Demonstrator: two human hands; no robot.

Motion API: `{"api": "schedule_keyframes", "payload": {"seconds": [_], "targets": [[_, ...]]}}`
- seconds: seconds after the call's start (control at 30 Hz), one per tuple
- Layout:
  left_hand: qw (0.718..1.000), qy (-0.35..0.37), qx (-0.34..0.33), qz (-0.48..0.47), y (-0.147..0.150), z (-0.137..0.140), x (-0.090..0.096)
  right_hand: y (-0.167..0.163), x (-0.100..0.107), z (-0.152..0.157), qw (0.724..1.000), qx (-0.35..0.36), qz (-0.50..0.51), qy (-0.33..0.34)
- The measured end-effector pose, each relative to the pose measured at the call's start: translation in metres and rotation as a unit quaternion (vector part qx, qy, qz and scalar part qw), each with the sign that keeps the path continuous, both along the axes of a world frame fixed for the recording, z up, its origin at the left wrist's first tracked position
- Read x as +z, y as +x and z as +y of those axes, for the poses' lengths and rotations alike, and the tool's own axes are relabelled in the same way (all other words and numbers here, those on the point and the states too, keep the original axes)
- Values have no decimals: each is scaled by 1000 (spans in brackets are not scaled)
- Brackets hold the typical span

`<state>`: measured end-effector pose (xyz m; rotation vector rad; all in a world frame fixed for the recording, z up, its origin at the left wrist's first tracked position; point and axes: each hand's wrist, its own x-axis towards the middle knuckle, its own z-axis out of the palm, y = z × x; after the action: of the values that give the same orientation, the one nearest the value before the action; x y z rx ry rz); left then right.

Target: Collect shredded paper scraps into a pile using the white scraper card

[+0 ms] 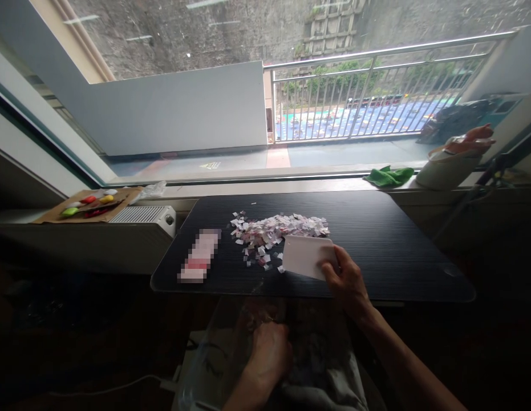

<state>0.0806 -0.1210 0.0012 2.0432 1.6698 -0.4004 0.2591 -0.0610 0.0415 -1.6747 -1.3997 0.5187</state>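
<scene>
A flat white rectangular card (303,258) with rounded corners is in my right hand (345,278), thumb on its near face. The card stands tilted on the black table (376,240), against the right front of a pile of small cut paper pieces (276,231). Some loose pieces lie scattered around the pile's left and near sides. My left hand (268,348) is closed below the table's front edge, close to a clear plastic container (209,348). What its fingers hold, if anything, is hidden in shadow.
A blurred-out pinkish strip (200,256) lies at the table's left. Left of the table is a white radiator (145,216) beside cardboard (55,212) with colourful items. A green cloth (389,176) and a pale container (442,168) stand on the windowsill. A white cable (120,381) runs below left.
</scene>
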Motion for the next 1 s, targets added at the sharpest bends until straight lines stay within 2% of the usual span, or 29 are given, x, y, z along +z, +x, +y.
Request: {"api": "schedule_keyframes", "payload": {"seconds": [0.13, 0.23, 0.43, 0.63, 0.83, 1.0], "targets": [[1000, 6, -5, 1, 0, 0, 1, 9, 2, 0, 999, -26, -30, 10], [1000, 7, -4, -2, 1, 0, 3, 11, 3, 5, 999, -40, -17, 19], [1000, 9, 1, -1, 1, -1, 4, 2, 2, 15, 1000, -2, -11, 10], [1000, 26, -2, -2, 0, -2, 0, 10, 3, 13, 999, -31, -11, 16], [1000, 14, -15, 5, 0, -1, 1, 4, 1, 17, 999, -1, 41, 10], [1000, 2, -9, 11, 0, -1, 5, 3, -1, 20, 999, 14, 36, 0]]}}
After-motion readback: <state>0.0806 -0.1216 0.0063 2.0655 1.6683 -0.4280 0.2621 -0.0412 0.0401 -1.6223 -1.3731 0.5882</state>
